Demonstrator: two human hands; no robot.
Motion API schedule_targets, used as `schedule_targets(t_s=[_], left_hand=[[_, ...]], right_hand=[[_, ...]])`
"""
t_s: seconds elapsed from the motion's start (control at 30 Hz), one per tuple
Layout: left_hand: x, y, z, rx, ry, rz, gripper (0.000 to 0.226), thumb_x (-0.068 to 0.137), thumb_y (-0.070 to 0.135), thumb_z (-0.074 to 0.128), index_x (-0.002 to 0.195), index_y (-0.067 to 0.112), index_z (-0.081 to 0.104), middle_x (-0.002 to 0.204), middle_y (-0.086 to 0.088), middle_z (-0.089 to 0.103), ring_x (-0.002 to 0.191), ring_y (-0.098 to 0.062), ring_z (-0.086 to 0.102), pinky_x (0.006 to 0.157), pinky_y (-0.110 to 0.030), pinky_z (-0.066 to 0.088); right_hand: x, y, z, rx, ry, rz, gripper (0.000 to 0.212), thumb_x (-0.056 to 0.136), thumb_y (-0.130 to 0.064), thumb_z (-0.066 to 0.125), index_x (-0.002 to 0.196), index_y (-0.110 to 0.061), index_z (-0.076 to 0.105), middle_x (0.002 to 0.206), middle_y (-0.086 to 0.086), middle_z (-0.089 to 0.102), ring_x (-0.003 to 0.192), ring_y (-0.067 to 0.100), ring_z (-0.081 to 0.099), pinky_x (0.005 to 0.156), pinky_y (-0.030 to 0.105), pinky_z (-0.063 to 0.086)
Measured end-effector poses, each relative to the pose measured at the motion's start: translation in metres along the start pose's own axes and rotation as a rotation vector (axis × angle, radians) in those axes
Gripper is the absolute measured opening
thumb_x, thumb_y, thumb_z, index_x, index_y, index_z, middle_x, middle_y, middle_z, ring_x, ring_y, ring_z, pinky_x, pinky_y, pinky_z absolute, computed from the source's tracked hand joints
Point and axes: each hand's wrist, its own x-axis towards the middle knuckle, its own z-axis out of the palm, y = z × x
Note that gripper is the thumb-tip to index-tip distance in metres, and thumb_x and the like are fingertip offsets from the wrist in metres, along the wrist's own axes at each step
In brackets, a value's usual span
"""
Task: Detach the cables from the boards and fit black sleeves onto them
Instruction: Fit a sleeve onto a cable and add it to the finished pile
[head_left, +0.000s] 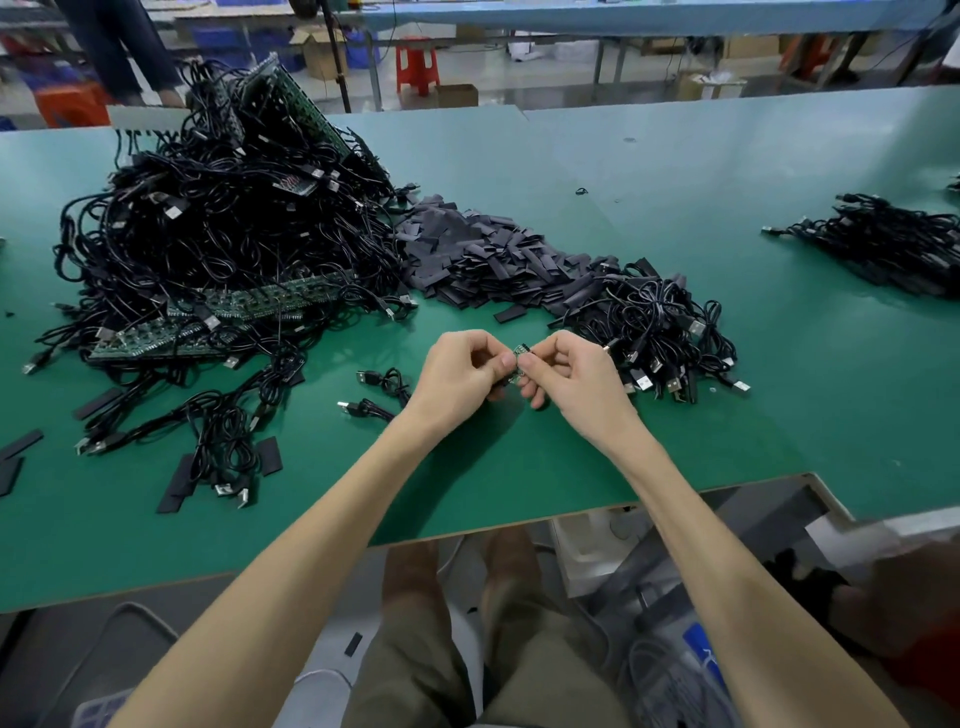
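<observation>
Pinching one small green board.
We are curling the fingers of our left hand and right hand narrowly around it.

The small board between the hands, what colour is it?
Green. The small board shows best in the head view.

My worktop is green. Black cables heap toward its far left corner, matte black sleeves beside them; the small board I pinch is green.
</observation>
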Motion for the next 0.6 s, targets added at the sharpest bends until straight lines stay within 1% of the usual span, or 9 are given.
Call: schedule_targets(t_s=[0.07, 0.1, 0.17, 0.2, 0.23, 0.33, 0.4, 0.5, 0.6], left_hand=[[-0.003, -0.001, 0.005, 0.03, 0.063, 0.076, 0.015, 0.098, 0.013, 0.067, 0.083, 0.015, 0.067, 0.066, 0.004, 0.066, 0.055, -0.004, 0.059, 0.06, -0.019, 0.048], [-0.004, -0.002, 0.007, 0.049, 0.088, 0.103, 0.015, 0.099, 0.014, 0.067, 0.084, 0.016, 0.067, 0.065, 0.006, 0.066, 0.056, -0.003, 0.058, 0.061, -0.02, 0.048], [-0.007, -0.003, 0.009, 0.065, 0.128, 0.132, 0.012, 0.098, 0.017, 0.066, 0.086, 0.017, 0.067, 0.071, 0.004, 0.068, 0.063, -0.01, 0.063, 0.067, -0.029, 0.054], [-0.008, -0.004, 0.009, 0.074, 0.137, 0.141, 0.01, 0.098, 0.019, 0.067, 0.088, 0.017, 0.068, 0.076, 0.003, 0.069, 0.067, -0.014, 0.065, 0.07, -0.034, 0.056], [-0.008, -0.003, 0.009, 0.09, 0.14, 0.153, 0.009, 0.097, 0.02, 0.067, 0.089, 0.017, 0.069, 0.079, 0.004, 0.07, 0.07, -0.016, 0.066, 0.071, -0.035, 0.057], [-0.008, -0.002, 0.009, 0.143, 0.151, 0.191, 0.006, 0.093, 0.017, 0.069, 0.088, 0.02, 0.068, 0.08, 0.009, 0.068, 0.072, -0.011, 0.065, 0.071, -0.03, 0.055], [-0.008, 0.0, 0.01, 0.167, 0.168, 0.205, 0.009, 0.091, 0.015, 0.07, 0.087, 0.021, 0.066, 0.079, 0.01, 0.065, 0.072, -0.009, 0.062, 0.069, -0.026, 0.051], [-0.008, 0.002, 0.013, 0.168, 0.184, 0.202, 0.006, 0.089, 0.014, 0.071, 0.088, 0.017, 0.066, 0.079, 0.005, 0.066, 0.072, -0.013, 0.062, 0.068, -0.029, 0.053], [-0.008, 0.004, 0.013, 0.225, 0.168, 0.189, 0.004, 0.088, 0.017, 0.07, 0.09, 0.017, 0.066, 0.08, 0.004, 0.067, 0.077, -0.014, 0.063, 0.075, -0.036, 0.054]], right_hand=[[0.0, -0.002, 0.0, 0.028, 0.011, 0.009, 0.006, 0.1, -0.007, 0.065, 0.094, -0.008, 0.064, 0.078, 0.012, 0.071, 0.065, 0.014, 0.068, 0.061, 0.027, 0.057], [0.001, -0.002, 0.0, 0.035, 0.006, 0.019, 0.005, 0.099, -0.006, 0.066, 0.095, -0.008, 0.064, 0.081, 0.014, 0.072, 0.067, 0.014, 0.068, 0.061, 0.027, 0.057], [0.0, -0.002, -0.001, 0.039, 0.001, 0.036, 0.005, 0.097, -0.006, 0.069, 0.098, -0.008, 0.065, 0.086, 0.019, 0.072, 0.068, 0.012, 0.069, 0.062, 0.026, 0.057], [0.0, -0.001, -0.002, 0.042, 0.005, 0.041, 0.006, 0.096, -0.007, 0.07, 0.098, -0.008, 0.065, 0.086, 0.02, 0.072, 0.067, 0.011, 0.069, 0.061, 0.026, 0.057], [0.0, -0.001, -0.002, 0.045, 0.013, 0.044, 0.006, 0.096, -0.008, 0.071, 0.097, -0.008, 0.066, 0.085, 0.018, 0.072, 0.065, 0.01, 0.068, 0.061, 0.026, 0.057], [0.0, -0.002, -0.003, 0.053, 0.037, 0.046, 0.007, 0.095, -0.009, 0.073, 0.094, -0.011, 0.067, 0.08, 0.009, 0.072, 0.06, 0.005, 0.067, 0.058, 0.021, 0.054], [0.0, -0.002, -0.003, 0.062, 0.043, 0.047, 0.008, 0.094, -0.008, 0.073, 0.092, -0.013, 0.066, 0.08, 0.008, 0.073, 0.059, 0.002, 0.068, 0.057, 0.019, 0.054], [-0.001, -0.002, -0.003, 0.08, 0.046, 0.051, 0.007, 0.094, -0.005, 0.072, 0.093, -0.01, 0.067, 0.082, 0.01, 0.074, 0.061, 0.004, 0.07, 0.056, 0.02, 0.055], [-0.002, -0.002, -0.004, 0.081, 0.05, 0.053, 0.007, 0.094, -0.004, 0.072, 0.094, -0.007, 0.067, 0.08, 0.012, 0.073, 0.063, 0.007, 0.071, 0.057, 0.022, 0.057]])
